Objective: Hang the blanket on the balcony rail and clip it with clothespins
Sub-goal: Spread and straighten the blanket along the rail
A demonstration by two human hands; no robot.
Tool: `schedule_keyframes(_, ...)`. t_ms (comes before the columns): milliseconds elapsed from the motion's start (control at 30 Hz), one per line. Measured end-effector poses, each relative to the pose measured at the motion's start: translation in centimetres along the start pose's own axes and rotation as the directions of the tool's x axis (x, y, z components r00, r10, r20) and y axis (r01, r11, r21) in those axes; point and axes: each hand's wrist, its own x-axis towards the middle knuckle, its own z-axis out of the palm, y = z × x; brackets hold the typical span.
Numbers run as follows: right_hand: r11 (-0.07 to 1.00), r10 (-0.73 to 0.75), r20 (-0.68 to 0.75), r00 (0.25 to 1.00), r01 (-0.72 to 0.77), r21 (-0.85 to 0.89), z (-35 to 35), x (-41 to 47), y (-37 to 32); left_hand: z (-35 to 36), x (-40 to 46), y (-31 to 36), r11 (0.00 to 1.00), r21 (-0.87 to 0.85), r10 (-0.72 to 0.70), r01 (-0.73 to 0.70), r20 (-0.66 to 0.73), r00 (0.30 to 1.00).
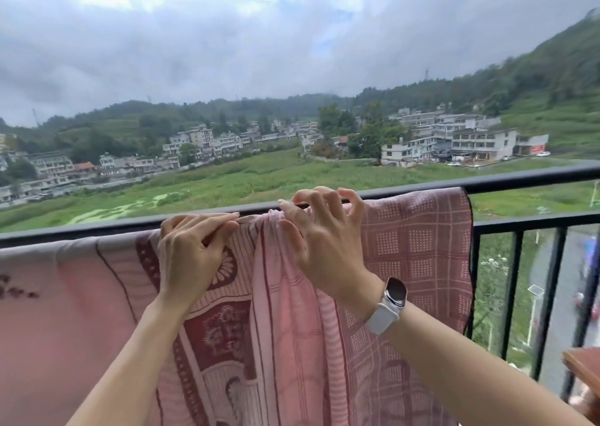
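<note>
A pink and maroon patterned blanket (418,247) hangs over the black balcony rail (526,177), draped from the left edge of view to about two thirds across. It is bunched into folds at the middle of the rail. My left hand (188,257) pinches the blanket's top edge at the rail, just left of the bunch. My right hand (324,237), with a white watch on its wrist, is at the bunched fabric on the rail, fingers curled over the top. No clothespin shows in either hand.
Black vertical bars (552,296) of the railing stand bare at the right. A brown object (584,365) sits at the lower right edge. Beyond the rail lie a green field, a road far below and a hillside village.
</note>
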Motion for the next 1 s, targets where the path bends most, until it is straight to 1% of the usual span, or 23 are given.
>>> schedule_keyframes(67, 0.999, -0.039, 0.073, 0.997, 0.042, -0.03, 0.5, 0.2, -1.8, -0.3, 0.5, 0.0, 0.999, -0.04, -0.006, 0.006, -0.007, 1.0)
schedule_keyframes(133, 0.998, -0.021, 0.135, 0.991, 0.028, -0.051, 0.9, 0.7, -3.1, -1.0, 1.1, -0.6, 0.998, -0.027, 0.049, -0.049, 0.005, 0.999)
schedule_keyframes(200, 0.997, 0.013, 0.138, 0.99, -0.003, -0.073, 1.0, 1.6, -4.2, -2.1, 1.8, -1.9, 0.995, 0.015, 0.097, -0.097, -0.019, 0.995)
schedule_keyframes(267, 0.995, 0.003, 0.108, 0.994, 0.007, -0.095, 1.4, 2.7, -5.7, -3.5, 2.2, -3.8, 0.994, 0.054, 0.103, -0.099, -0.077, 0.992)
schedule_keyframes(333, 0.995, 0.009, 0.134, 0.991, 0.004, -0.098, 2.1, 3.2, -7.6, -4.8, 1.8, -5.7, 0.995, 0.042, 0.096, -0.092, -0.084, 0.992)
schedule_keyframes(367, 0.995, 0.023, 0.176, 0.984, -0.005, -0.101, 2.5, 3.0, -8.5, -5.3, 1.4, -6.6, 0.995, 0.023, 0.1, -0.099, -0.041, 0.994)
schedule_keyframes(433, 0.993, 0.071, 0.237, 0.969, -0.046, -0.108, 3.0, 2.3, -9.7, -6.3, 0.6, -8.3, 0.99, -0.025, 0.138, -0.136, 0.12, 0.983)
schedule_keyframes(467, 0.991, 0.096, 0.233, 0.968, -0.07, -0.115, 3.1, 2.0, -10.1, -6.8, 0.5, -9.2, 0.986, -0.037, 0.166, -0.161, 0.193, 0.967)
schedule_keyframes(500, 0.989, 0.112, 0.212, 0.971, -0.088, -0.121, 3.1, 2.0, -10.5, -7.5, 0.5, -10.3, 0.982, -0.035, 0.188, -0.185, 0.234, 0.954)
schedule_keyframes(533, 0.989, 0.112, 0.182, 0.977, -0.093, -0.114, 3.1, 2.2, -11.1, -8.3, 0.6, -11.5, 0.98, -0.019, 0.197, -0.199, 0.242, 0.95)
schedule_keyframes(600, 0.996, 0.079, 0.154, 0.985, -0.071, -0.054, 3.6, 2.8, -12.7, -10.3, 0.6, -14.3, 0.986, 0.019, 0.157, -0.164, 0.203, 0.967)
schedule_keyframes(700, 1.0, -0.027, 0.235, 0.972, 0.025, 0.012, 5.7, 3.8, -16.1, -13.2, -0.4, -18.6, 0.997, 0.045, 0.063, -0.07, 0.13, 0.99)
schedule_keyframes(767, 0.998, -0.061, 0.324, 0.944, 0.063, 0.004, 7.7, 4.4, -18.7, -14.2, -0.8, -20.1, 0.999, -0.006, 0.035, -0.034, 0.111, 0.993)
schedule_keyframes(833, 0.996, -0.067, 0.364, 0.929, 0.081, -0.023, 9.5, 4.9, -21.0, -14.7, -0.6, -20.4, 0.996, -0.089, 0.019, -0.011, 0.091, 0.996)
schedule_keyframes(933, 0.999, -0.026, 0.332, 0.943, 0.034, -0.017, 11.2, 5.7, -23.4, -15.5, 0.2, -20.7, 0.981, -0.184, -0.058, 0.068, 0.059, 0.997)
schedule_keyframes(967, 1.0, -0.015, 0.311, 0.95, 0.022, -0.021, 11.6, 6.1, -24.1, -16.0, 0.4, -21.1, 0.981, -0.178, -0.069, 0.075, 0.039, 0.997)
schedule_keyframes(1000, 0.999, -0.013, 0.292, 0.956, 0.022, -0.026, 11.9, 6.6, -24.8, -16.6, 0.4, -21.8, 0.989, -0.14, -0.048, 0.049, 0.011, 0.999)
